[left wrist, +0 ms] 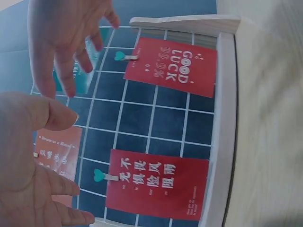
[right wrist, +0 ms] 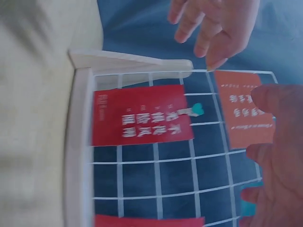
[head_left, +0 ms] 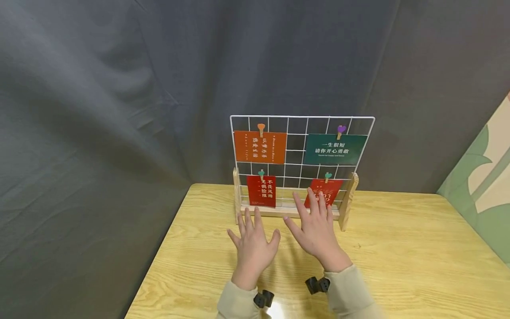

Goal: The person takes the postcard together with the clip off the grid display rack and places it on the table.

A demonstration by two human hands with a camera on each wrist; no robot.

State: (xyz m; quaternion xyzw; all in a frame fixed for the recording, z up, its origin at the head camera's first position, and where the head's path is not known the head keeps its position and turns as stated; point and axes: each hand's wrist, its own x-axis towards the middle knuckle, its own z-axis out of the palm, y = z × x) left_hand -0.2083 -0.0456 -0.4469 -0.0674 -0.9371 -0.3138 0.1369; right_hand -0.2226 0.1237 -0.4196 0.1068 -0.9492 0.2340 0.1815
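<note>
Standing at the far edge of the wooden table (head_left: 398, 248): wire grid stand (head_left: 301, 168), likely light and stiff, best gripped by its wooden side posts (wires may flex); ample bare tabletop right; left hand (head_left: 253, 248) and right hand (head_left: 316, 230) spread flat, holding nothing; clipped cards (head_left: 261, 191) flimsy.

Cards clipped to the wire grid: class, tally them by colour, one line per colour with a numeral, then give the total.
Orange card: 1
Green card: 1
Red cards: 2, the left one and the right one, partly hidden behind the right hand's fingers
Total: 4 cards on the wire grid
</note>
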